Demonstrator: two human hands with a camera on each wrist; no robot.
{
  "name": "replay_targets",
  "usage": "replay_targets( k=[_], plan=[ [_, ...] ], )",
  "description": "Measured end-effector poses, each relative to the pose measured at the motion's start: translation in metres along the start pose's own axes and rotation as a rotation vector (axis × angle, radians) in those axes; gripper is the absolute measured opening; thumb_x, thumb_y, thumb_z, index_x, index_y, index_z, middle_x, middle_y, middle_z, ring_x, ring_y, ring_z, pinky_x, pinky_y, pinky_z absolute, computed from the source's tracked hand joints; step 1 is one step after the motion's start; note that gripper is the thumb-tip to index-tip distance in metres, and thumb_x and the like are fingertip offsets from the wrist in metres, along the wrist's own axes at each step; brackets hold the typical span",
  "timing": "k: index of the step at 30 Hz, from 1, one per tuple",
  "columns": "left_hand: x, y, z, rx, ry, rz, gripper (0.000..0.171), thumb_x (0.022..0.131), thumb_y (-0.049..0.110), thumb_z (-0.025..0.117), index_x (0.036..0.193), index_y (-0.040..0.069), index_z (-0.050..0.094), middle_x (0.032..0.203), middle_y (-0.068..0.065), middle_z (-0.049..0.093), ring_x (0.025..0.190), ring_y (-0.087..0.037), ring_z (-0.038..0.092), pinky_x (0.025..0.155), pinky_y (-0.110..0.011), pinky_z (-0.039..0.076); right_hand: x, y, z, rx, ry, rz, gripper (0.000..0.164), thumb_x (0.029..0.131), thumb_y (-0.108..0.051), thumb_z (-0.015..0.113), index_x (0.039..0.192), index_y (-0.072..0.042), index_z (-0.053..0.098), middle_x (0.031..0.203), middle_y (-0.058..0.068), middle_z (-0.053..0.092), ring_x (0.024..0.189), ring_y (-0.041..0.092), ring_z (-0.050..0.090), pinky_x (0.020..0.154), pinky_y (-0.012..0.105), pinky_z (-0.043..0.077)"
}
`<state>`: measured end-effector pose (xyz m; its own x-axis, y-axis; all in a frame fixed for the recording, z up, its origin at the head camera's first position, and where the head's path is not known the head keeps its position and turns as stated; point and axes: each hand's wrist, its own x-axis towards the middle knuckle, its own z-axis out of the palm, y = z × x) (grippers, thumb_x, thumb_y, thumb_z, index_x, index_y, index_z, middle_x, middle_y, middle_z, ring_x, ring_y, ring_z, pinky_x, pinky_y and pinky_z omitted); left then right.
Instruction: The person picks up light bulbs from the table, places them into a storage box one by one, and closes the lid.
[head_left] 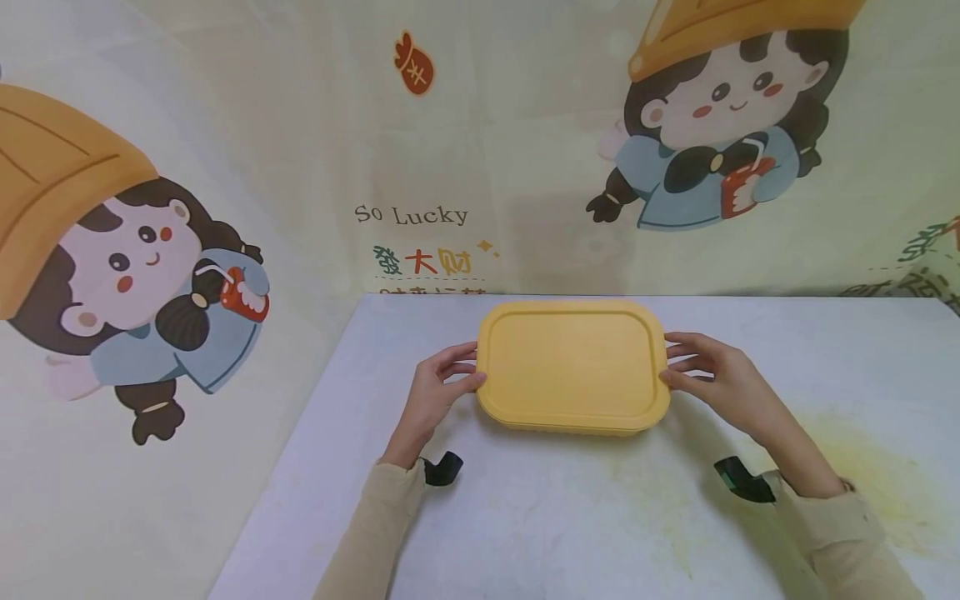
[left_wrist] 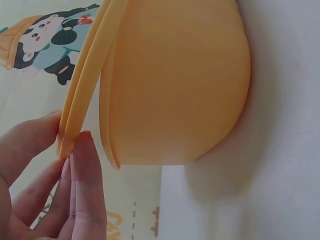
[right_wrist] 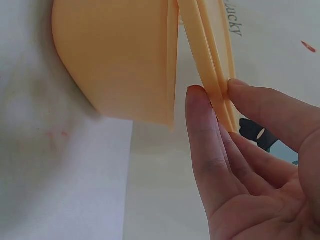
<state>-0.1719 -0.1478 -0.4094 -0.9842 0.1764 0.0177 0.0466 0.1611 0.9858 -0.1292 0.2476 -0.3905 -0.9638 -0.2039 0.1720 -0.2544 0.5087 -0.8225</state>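
Note:
A yellow rectangular lid (head_left: 573,364) with rounded corners lies over a yellow box (left_wrist: 175,85) standing on the white table. Both wrist views show a gap between the lid's rim and the box's upper edge, wider toward the back, so the lid is tilted with its far side raised. At the lid's left end my left hand (head_left: 441,387) pinches the rim between thumb and fingers. My right hand (head_left: 716,379) pinches the rim at the opposite end the same way. The lid hides the inside of the box.
The white table (head_left: 525,517) carries a faint yellow stain to the right. Behind it hangs a pale cloth (head_left: 525,150) printed with cartoon figures and lettering. Dark wrist mounts (head_left: 442,469) show at both beige sleeves (head_left: 375,533).

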Motion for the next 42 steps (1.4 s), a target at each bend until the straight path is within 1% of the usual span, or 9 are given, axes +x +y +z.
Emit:
replay_targets(
  k=[7, 12, 15, 26, 31, 37, 42],
  plan=[
    [0.002, -0.004, 0.001, 0.026, 0.014, 0.0, 0.043, 0.085, 0.011, 0.079, 0.127, 0.011, 0.067, 0.123, -0.008, 0.067, 0.103, -0.022, 0.064, 0.077, -0.027, 0.061, 0.002, 0.002, 0.004, 0.012, 0.012, -0.025, 0.052, 0.09, -0.006, 0.073, 0.135, 0.008, 0.053, 0.114, 0.024, 0.066, 0.091, -0.014, 0.059, 0.078, 0.004, 0.051],
    [0.002, -0.007, 0.002, 0.053, 0.028, -0.011, 0.045, 0.085, 0.012, 0.079, 0.128, 0.013, 0.067, 0.123, -0.005, 0.067, 0.103, -0.019, 0.063, 0.078, -0.023, 0.059, 0.002, 0.004, 0.006, 0.011, 0.013, -0.018, 0.051, 0.09, -0.007, 0.073, 0.135, 0.008, 0.054, 0.114, 0.023, 0.066, 0.092, -0.012, 0.058, 0.079, 0.004, 0.051],
    [0.003, -0.009, 0.002, 0.053, 0.028, -0.018, 0.045, 0.085, 0.012, 0.079, 0.128, 0.013, 0.067, 0.123, -0.005, 0.067, 0.103, -0.019, 0.063, 0.078, -0.022, 0.058, 0.003, 0.005, 0.006, 0.009, 0.01, -0.014, 0.052, 0.09, -0.008, 0.072, 0.135, 0.009, 0.053, 0.115, 0.023, 0.066, 0.093, -0.012, 0.058, 0.079, 0.005, 0.051],
    [0.005, -0.01, 0.002, 0.045, 0.009, -0.046, 0.045, 0.085, 0.014, 0.079, 0.128, 0.012, 0.066, 0.127, -0.007, 0.064, 0.105, -0.024, 0.061, 0.076, -0.024, 0.059, 0.004, 0.009, 0.008, 0.002, -0.004, -0.007, 0.052, 0.09, -0.006, 0.072, 0.136, 0.011, 0.052, 0.116, 0.025, 0.065, 0.093, -0.012, 0.056, 0.079, 0.003, 0.05],
    [0.005, -0.011, 0.002, 0.051, 0.015, -0.051, 0.044, 0.085, 0.014, 0.079, 0.128, 0.013, 0.067, 0.127, -0.005, 0.065, 0.105, -0.022, 0.061, 0.076, -0.023, 0.058, 0.004, 0.011, 0.009, -0.007, -0.014, 0.006, 0.053, 0.091, -0.007, 0.071, 0.136, 0.011, 0.051, 0.117, 0.024, 0.065, 0.093, -0.013, 0.056, 0.079, 0.003, 0.049],
    [0.004, -0.011, 0.002, 0.057, 0.02, -0.063, 0.042, 0.085, 0.015, 0.079, 0.126, 0.016, 0.068, 0.125, 0.0, 0.066, 0.104, -0.019, 0.062, 0.076, -0.023, 0.059, 0.004, 0.013, 0.009, 0.016, -0.015, 0.003, 0.051, 0.091, -0.006, 0.071, 0.135, 0.011, 0.052, 0.118, 0.025, 0.064, 0.093, -0.013, 0.057, 0.079, 0.004, 0.05],
    [0.004, -0.01, 0.002, 0.06, 0.017, -0.063, 0.043, 0.085, 0.015, 0.079, 0.127, 0.015, 0.068, 0.126, -0.002, 0.065, 0.104, -0.019, 0.061, 0.077, -0.026, 0.059, 0.004, 0.013, 0.009, 0.002, -0.017, 0.004, 0.05, 0.091, -0.007, 0.072, 0.135, 0.009, 0.054, 0.122, 0.026, 0.063, 0.094, -0.013, 0.057, 0.079, 0.003, 0.049]
  ],
)
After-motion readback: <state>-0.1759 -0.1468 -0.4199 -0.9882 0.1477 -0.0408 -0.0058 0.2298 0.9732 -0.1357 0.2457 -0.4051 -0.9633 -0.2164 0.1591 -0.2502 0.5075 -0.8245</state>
